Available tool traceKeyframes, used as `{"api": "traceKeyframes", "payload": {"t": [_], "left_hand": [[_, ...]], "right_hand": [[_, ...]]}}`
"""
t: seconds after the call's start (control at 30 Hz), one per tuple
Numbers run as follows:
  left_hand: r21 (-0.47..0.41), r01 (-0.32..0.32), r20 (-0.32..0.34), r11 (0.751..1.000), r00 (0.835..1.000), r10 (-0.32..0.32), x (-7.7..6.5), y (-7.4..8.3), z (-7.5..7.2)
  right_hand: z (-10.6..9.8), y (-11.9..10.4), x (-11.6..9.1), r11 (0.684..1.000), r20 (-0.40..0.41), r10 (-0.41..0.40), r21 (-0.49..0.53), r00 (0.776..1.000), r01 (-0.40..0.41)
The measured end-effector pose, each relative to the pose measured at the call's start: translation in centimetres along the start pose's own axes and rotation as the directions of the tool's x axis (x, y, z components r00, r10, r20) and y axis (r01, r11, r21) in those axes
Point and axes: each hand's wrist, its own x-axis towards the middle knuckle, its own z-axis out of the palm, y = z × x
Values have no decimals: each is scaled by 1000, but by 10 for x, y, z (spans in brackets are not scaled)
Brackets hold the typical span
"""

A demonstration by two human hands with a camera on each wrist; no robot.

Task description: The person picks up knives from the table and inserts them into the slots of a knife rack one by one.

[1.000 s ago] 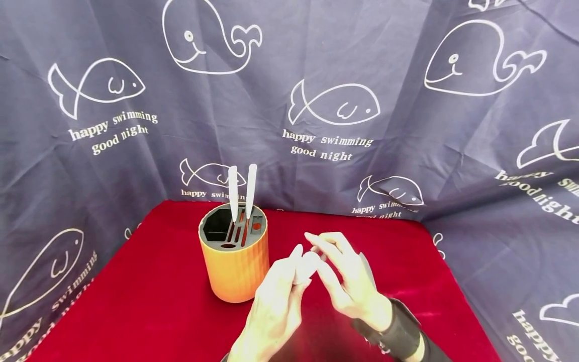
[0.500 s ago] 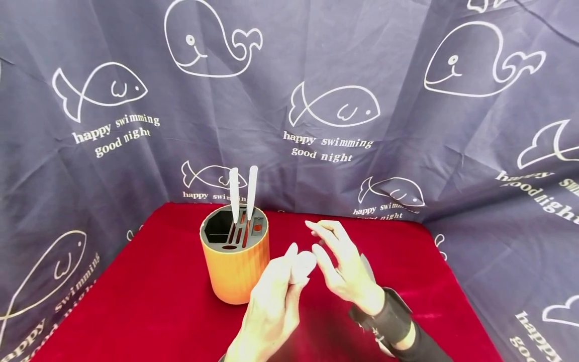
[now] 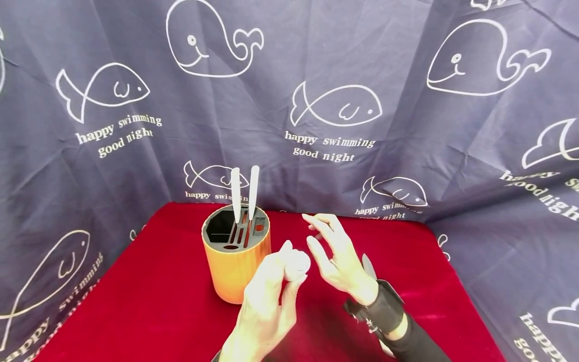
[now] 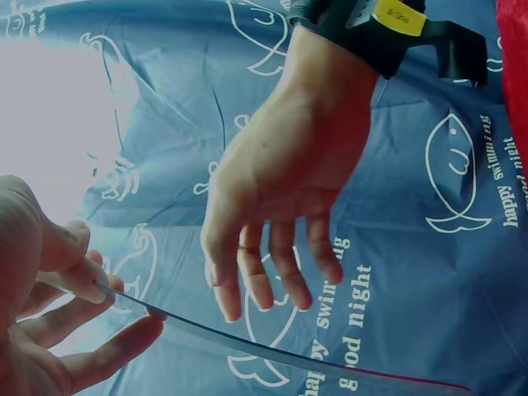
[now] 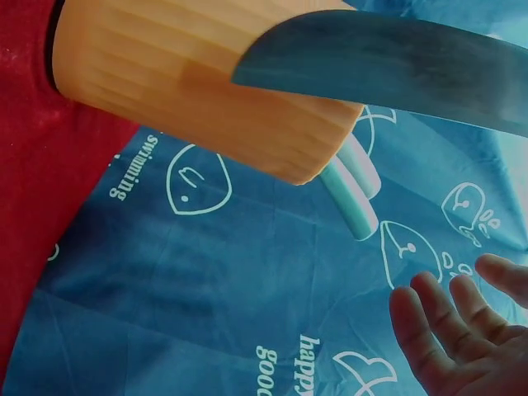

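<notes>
My left hand (image 3: pixel 267 296) grips a knife by its white handle (image 3: pixel 297 265), whose rounded end shows at the fingertips in the head view. In the left wrist view the knife's thin blade (image 4: pixel 247 342) runs out edge-on from the fingers toward the lower right. The broad, curved blade (image 5: pixel 396 66) crosses the top of the right wrist view, overlapping the orange knife block (image 5: pixel 190 99). My right hand (image 3: pixel 336 259) is raised to the right of the handle, fingers loosely extended, with a gap between them and holding nothing. In the left wrist view that right hand (image 4: pixel 280 181) hangs above the blade.
The ribbed orange knife block stands on red cloth (image 3: pixel 149 281), left of the hands. Two white-handled knives (image 3: pixel 235 193) stand upright in its dark slotted insert (image 3: pixel 219 226). A blue-grey curtain (image 3: pixel 334 105) with whale and fish drawings encloses the back and sides.
My right hand has drawn away from the knife handle, rising slightly and moving left. The left hand, still gripping the knife, has shifted left and a little down, so the gap between the hands has widened.
</notes>
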Motion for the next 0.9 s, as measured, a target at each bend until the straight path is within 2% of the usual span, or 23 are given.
{"api": "traceKeyframes", "payload": {"t": [0.53, 0.9], "left_hand": [[30, -73, -52, 997, 996, 75, 16, -1, -9], [96, -132, -66, 987, 988, 139, 27, -1, -17]], "right_hand": [[9, 5, 3, 993, 44, 115, -8, 992, -115], [16, 9, 6, 990, 63, 142, -8, 988, -142]]}}
